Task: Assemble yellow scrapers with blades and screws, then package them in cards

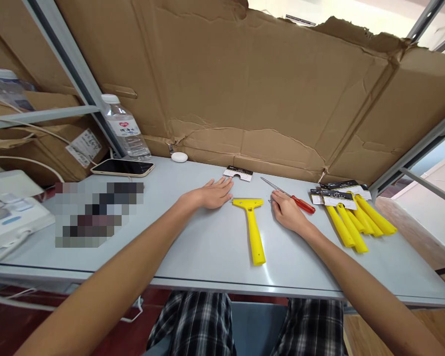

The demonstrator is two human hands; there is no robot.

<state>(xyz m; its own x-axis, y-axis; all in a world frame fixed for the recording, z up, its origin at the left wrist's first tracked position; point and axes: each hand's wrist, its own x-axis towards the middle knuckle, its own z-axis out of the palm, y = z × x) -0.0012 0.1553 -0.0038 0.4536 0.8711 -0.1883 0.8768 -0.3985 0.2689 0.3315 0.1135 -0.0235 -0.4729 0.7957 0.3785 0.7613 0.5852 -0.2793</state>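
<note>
A yellow scraper [254, 230] lies on the table between my hands, its wide head toward the back and its handle toward me. My left hand [215, 194] rests palm down with fingers spread, just left of the scraper's head. To the right, my right hand [287, 211] lies low on the tabletop, holding nothing that I can see. Just beyond its fingers is a screwdriver [303, 204] with a red handle; whether they touch it I cannot tell. Tiny metal pieces, too small to name, lie by the fingertips of both hands. A black-and-white header card [239, 173] sits behind the scraper.
Several yellow scrapers [350, 222] with cards are piled at the right. At the left are a phone [123, 167], a water bottle [128, 129], a white oval object [179, 157] and a white device with cables [13, 217]. A cardboard wall [244, 89] closes off the back.
</note>
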